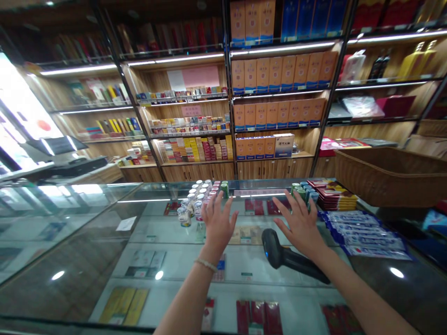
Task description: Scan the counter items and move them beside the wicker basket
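Note:
My left hand [217, 222] is stretched over the glass counter with its fingers apart and nothing in them. Just beyond and left of it stand rows of small white-topped containers [185, 216], with pink and green ones at the right end of the group. My right hand [298, 223] is spread open as well, holding nothing. Beneath and left of it, a black barcode scanner [296, 263] with a small blue light lies on the glass. Behind the right fingertips are green and blue containers [312, 195], partly hidden by the hand.
Right of my right hand lie blue-and-white packets [366, 235] and a stack of red-and-yellow packs [330, 193]. A brown basket [384, 186] stands at far right. Boxed goods [193, 149] fill wooden shelves behind the counter [146, 232]. A white paper slip [126, 224] lies left.

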